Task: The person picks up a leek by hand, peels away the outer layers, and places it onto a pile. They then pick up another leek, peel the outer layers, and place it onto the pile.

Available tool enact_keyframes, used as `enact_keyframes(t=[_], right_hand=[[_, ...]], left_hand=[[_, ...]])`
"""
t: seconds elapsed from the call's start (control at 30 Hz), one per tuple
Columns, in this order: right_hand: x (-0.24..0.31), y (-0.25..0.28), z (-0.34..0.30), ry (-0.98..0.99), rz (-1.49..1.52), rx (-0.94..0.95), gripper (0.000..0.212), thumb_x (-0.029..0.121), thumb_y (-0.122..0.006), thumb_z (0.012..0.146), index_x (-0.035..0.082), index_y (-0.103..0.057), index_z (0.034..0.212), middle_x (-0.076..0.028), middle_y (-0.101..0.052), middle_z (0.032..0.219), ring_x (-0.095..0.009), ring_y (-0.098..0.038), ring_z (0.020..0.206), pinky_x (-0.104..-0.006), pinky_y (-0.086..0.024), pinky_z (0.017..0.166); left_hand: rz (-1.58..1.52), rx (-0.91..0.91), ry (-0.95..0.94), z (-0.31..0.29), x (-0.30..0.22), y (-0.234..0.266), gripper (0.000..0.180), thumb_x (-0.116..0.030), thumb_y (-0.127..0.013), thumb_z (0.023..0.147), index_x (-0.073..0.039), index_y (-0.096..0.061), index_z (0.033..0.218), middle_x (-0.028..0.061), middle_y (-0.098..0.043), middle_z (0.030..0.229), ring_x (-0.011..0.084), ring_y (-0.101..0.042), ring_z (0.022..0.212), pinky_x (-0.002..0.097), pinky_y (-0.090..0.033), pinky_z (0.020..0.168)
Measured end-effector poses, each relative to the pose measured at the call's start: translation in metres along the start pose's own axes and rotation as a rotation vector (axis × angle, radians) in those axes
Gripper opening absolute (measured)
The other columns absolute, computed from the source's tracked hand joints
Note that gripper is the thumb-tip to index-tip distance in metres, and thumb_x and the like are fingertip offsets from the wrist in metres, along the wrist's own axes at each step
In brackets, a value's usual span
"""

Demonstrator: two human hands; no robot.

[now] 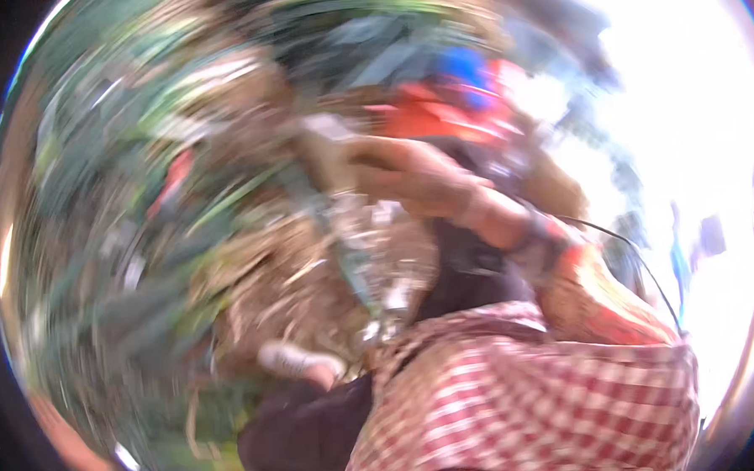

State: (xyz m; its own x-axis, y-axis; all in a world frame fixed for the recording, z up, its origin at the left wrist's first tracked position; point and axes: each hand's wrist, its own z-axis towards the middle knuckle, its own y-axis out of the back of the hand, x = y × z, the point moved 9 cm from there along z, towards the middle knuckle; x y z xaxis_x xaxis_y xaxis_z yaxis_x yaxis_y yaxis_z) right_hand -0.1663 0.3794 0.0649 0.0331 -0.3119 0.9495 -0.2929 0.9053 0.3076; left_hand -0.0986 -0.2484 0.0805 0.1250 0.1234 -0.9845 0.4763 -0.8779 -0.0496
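Note:
Strong motion blur smears the whole view. My right arm, in an orange sleeve (607,293), reaches from the right toward the middle. At its end my right hand (416,173) is closed around a pale, blocky thing (329,141), whose kind the blur hides. Below that hand runs a blue-grey strip (344,254), perhaps a leaf or a pole; whether it joins the pale thing I cannot tell. My left hand (66,438), with a dark band at the wrist, shows at the lower left rim, far from the right. Its fingers are smeared and cut off.
Green leaves (101,273) and brown dry litter (269,257) cover the ground. A red-orange shape with a blue part (463,76) is beyond my right hand. Red-and-white checked cloth (519,398) hangs over my front, near dark trousers (309,424) and a pale shoe (294,357).

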Motion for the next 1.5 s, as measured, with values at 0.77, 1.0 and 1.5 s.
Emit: enact_keyframes(t=[0.77, 1.0, 1.5], right_hand=[[-0.326, 0.349, -0.408, -1.1, -0.479, -0.964, 0.034, 0.032, -0.047, 0.081, 0.008, -0.052, 0.105, -0.016, -0.054, 0.106, -0.033, -0.051, 0.098, -0.0391, -0.041, 0.083], [-0.406, 0.46, -0.391, -1.194, -1.275, -0.416, 0.046, 0.034, -0.037, 0.084, 0.017, -0.038, 0.127, -0.008, -0.035, 0.133, -0.029, -0.031, 0.123, -0.0528, -0.013, 0.102], [-0.444, 0.544, -0.525, -1.729, -0.89, -1.029, 0.023, 0.02, -0.048, 0.081, 0.006, -0.058, 0.095, -0.015, -0.062, 0.088, -0.026, -0.062, 0.084, -0.0406, -0.05, 0.066]], left_hand=[[0.755, 0.558, 0.333, -0.142, 0.082, -0.438, 0.044, -0.024, -0.038, 0.089, 0.002, -0.034, 0.124, 0.0201, -0.042, 0.121, 0.0319, -0.041, 0.113, 0.038, -0.034, 0.094], [0.876, 0.547, 0.439, -0.158, 0.118, -0.519, 0.043, -0.024, -0.039, 0.089, 0.002, -0.035, 0.123, 0.0194, -0.043, 0.12, 0.0309, -0.042, 0.111, 0.0373, -0.035, 0.093], [1.026, 0.513, 0.523, -0.168, 0.151, -0.591, 0.042, -0.023, -0.041, 0.089, 0.002, -0.037, 0.122, 0.0179, -0.046, 0.117, 0.0288, -0.045, 0.109, 0.0357, -0.037, 0.091]])
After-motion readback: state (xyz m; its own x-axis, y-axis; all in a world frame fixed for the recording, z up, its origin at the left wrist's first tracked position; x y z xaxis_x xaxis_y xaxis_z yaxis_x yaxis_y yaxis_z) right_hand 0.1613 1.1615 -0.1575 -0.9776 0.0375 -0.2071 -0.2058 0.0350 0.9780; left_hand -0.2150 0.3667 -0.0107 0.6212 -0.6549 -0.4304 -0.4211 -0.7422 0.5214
